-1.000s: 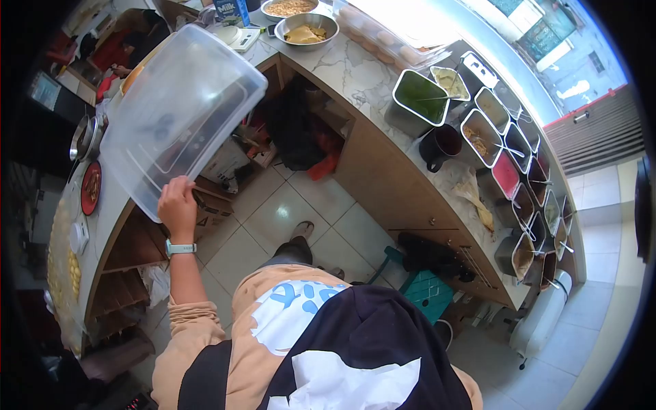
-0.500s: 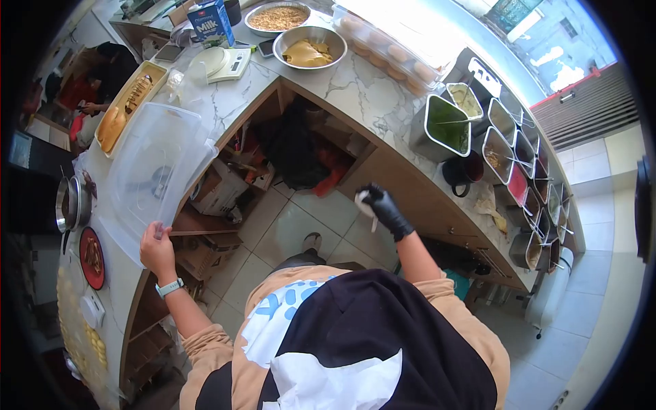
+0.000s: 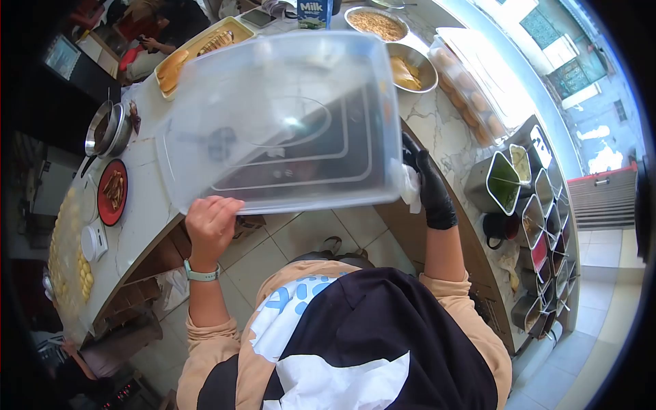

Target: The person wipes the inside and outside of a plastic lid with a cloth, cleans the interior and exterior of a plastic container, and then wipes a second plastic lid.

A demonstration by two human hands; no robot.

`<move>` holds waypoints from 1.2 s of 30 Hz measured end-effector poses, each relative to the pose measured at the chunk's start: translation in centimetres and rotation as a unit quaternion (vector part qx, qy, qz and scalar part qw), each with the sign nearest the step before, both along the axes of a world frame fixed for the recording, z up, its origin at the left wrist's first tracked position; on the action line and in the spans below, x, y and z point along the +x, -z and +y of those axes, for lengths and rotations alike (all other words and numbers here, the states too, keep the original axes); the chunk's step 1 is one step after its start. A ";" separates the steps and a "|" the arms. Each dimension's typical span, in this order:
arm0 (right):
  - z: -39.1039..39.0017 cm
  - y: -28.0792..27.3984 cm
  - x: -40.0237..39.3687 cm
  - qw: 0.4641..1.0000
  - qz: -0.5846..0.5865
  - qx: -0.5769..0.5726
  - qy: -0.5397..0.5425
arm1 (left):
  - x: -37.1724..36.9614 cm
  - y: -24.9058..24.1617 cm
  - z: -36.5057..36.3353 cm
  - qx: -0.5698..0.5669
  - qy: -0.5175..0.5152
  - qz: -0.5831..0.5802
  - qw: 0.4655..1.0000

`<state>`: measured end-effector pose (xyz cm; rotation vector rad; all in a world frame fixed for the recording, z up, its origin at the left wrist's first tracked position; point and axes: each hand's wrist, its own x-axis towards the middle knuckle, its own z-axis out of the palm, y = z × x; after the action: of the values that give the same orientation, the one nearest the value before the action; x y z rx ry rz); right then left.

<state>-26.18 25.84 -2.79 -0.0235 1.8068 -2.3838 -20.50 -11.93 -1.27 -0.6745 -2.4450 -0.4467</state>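
Note:
A large clear plastic container (image 3: 273, 130) is raised in front of me, over the counter edge and the floor gap. My left hand (image 3: 213, 222), bare with a pale watch on the wrist, grips its near left edge, fingers curled over the rim. My right hand (image 3: 432, 188), in a black glove, is at the container's right side with its fingertips partly hidden behind the edge. A crumpled white cloth or tissue (image 3: 411, 188) is held in that gloved hand, against the container's side.
Past the container are a yellow tray of food (image 3: 229, 31), a milk carton (image 3: 314, 14) and metal bowls (image 3: 413, 68). A box of buns (image 3: 471, 89) and metal sauce tubs (image 3: 493, 184) line the right counter. On the left sits a red plate (image 3: 113, 191). People are beyond the counter.
The container has been lifted off the left counter and moved right, in front of me. My right hand has come up to its right side, still with the white cloth or tissue.

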 end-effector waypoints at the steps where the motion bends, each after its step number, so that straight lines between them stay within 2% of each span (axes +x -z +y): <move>1: -0.3 -0.5 0.1 0.999 -0.028 -0.015 -0.030 | -0.1 0.0 0.2 -0.011 0.023 0.001 1.000; 2: -1.0 -1.7 0.4 0.990 -0.045 0.130 -0.016 | -0.2 0.2 0.4 -0.023 0.028 0.020 0.999; 4: 0.0 0.7 1.1 0.990 -0.070 0.125 0.011 | -0.4 1.5 0.6 -0.047 0.034 0.059 0.997; 6: 2.0 4.6 2.0 0.987 -0.060 0.138 0.064 | -0.8 3.7 2.0 0.116 -0.102 0.133 0.979; 8: 4.4 7.2 3.5 0.982 -0.042 0.126 0.132 | -1.4 6.5 3.4 0.280 -0.244 0.169 0.913; 9: 5.4 7.6 4.0 0.982 -0.042 0.098 0.158 | -2.2 9.2 3.1 0.450 -0.290 0.066 0.842; 10: 6.1 7.0 4.4 0.983 -0.064 0.028 0.168 | -3.2 12.4 2.4 0.600 -0.319 -0.039 0.732; 11: 6.4 6.2 4.7 0.979 -0.087 -0.041 0.178 | -4.0 14.0 1.7 0.724 -0.332 -0.143 0.588; 12: 6.3 5.4 5.0 0.978 -0.071 -0.040 0.190 | -4.3 13.3 0.9 0.833 -0.231 -0.235 0.444; 15: 6.2 3.6 5.8 0.974 -0.038 -0.032 0.222 | -6.9 14.9 -1.8 0.888 -0.163 -0.250 0.350; 18: 6.7 3.2 6.0 0.972 -0.037 -0.026 0.229 | -8.3 15.5 -3.3 0.897 -0.180 -0.265 0.305; 21: 8.1 3.5 6.2 0.979 -0.051 -0.030 0.195 | -8.0 13.7 -2.8 0.884 -0.176 -0.215 0.377; 24: 8.9 3.0 5.7 0.986 -0.077 -0.022 0.145 | -6.4 8.8 -3.3 0.891 -0.061 -0.029 0.449; 26: 8.3 1.2 5.1 0.988 -0.103 -0.020 0.115 | -4.4 5.5 -5.9 0.869 -0.046 0.024 0.492; 29: 7.9 4.1 2.7 0.960 -0.197 0.008 0.196 | -0.2 1.7 -9.5 0.811 -0.088 0.111 0.568; 30: 6.6 4.6 1.8 0.965 -0.197 -0.022 0.171 | 1.3 0.6 -10.4 0.785 -0.094 0.153 0.593; 31: 5.8 6.4 0.4 0.968 -0.177 0.029 0.173 | 2.9 -1.0 -10.9 0.759 -0.116 0.199 0.609; 32: 3.3 5.9 -0.7 0.975 -0.157 0.075 0.136 | 4.7 -1.7 -12.2 0.722 -0.121 0.248 0.634; 33: 0.2 4.0 -1.8 0.987 -0.129 0.081 0.053 | 6.3 -3.0 -12.9 0.681 -0.163 0.294 0.650; 34: -2.3 4.0 -3.1 0.989 -0.107 0.100 0.030 | 7.8 -4.3 -13.4 0.636 -0.204 0.338 0.663; 35: -5.0 3.4 -4.0 0.982 -0.163 0.092 0.009 | 9.2 -5.2 -14.1 0.590 -0.223 0.374 0.680; 36: -7.4 3.5 -5.0 0.982 -0.143 0.122 -0.001 | 10.5 -6.1 -14.3 0.555 -0.246 0.405 0.683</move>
<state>-31.15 18.48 -6.24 0.3265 1.9337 -2.0213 -10.02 -26.19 4.82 0.3073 -1.0511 -0.9853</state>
